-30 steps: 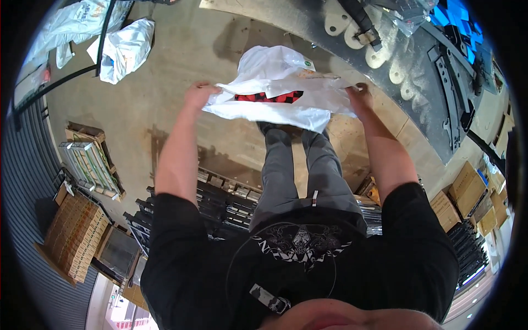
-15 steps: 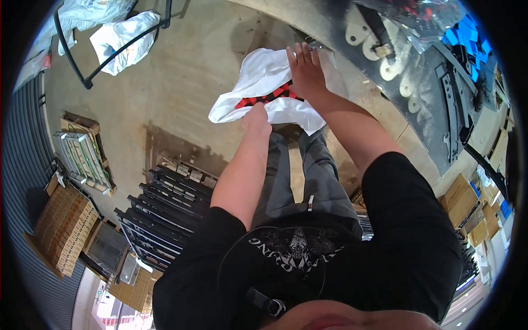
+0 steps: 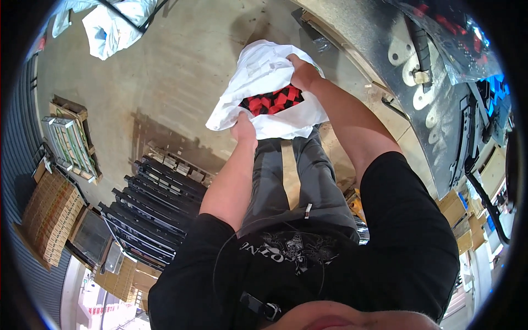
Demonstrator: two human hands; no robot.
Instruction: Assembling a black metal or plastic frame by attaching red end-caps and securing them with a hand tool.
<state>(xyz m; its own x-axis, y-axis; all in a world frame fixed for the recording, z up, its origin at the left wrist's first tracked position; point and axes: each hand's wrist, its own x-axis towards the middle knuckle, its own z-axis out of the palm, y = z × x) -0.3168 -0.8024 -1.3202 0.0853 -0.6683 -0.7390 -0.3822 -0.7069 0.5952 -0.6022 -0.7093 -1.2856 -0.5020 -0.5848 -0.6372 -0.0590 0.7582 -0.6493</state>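
A white plastic bag (image 3: pixel 258 71) hangs in front of my legs with its mouth spread apart. Inside it show several red and black pieces (image 3: pixel 273 101), small and blocky, of a kind I cannot make out. My left hand (image 3: pixel 243 127) is closed on the near left part of the bag's rim. At the far right side of the mouth, my right hand (image 3: pixel 302 72) grips the rim with its fingers curled into the plastic. The lower part of the bag is hidden from view.
To the right stands a dark workbench (image 3: pixel 379 33) with metal plates, a hammer-like tool (image 3: pixel 422 55) and a clear bag of red pieces (image 3: pixel 456 38). Black metal bars (image 3: pixel 148 214) are stacked at left. Another white bag (image 3: pixel 118 27) lies on the floor, far left.
My right hand has gone from lying flat with fingers spread to gripping the rim. The bag's mouth has widened, showing more red and black pieces. The view has shifted slightly.
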